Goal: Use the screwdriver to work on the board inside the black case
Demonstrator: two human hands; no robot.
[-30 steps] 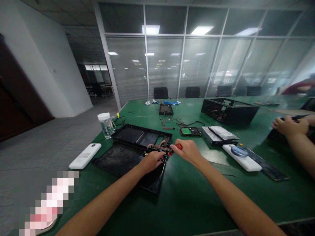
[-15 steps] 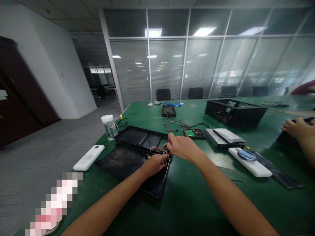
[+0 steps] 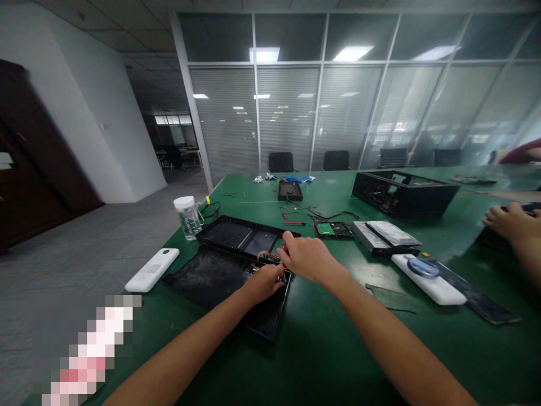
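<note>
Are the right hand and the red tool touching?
Touching. The head view shows the right hand closed around the red tool, its red showing right against the fingers.

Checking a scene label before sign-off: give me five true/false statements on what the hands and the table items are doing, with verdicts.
1. The left hand is at the right-hand end of the black panel. True.
2. The right hand is open and flat on the table. False: its fingers are closed in a grip around a red item.
3. The bottle has a white lid. True.
4. The green board lies to the left of the black panel. False: it lies to the right.
5. The blue round item sits on a white slab. True.
</note>
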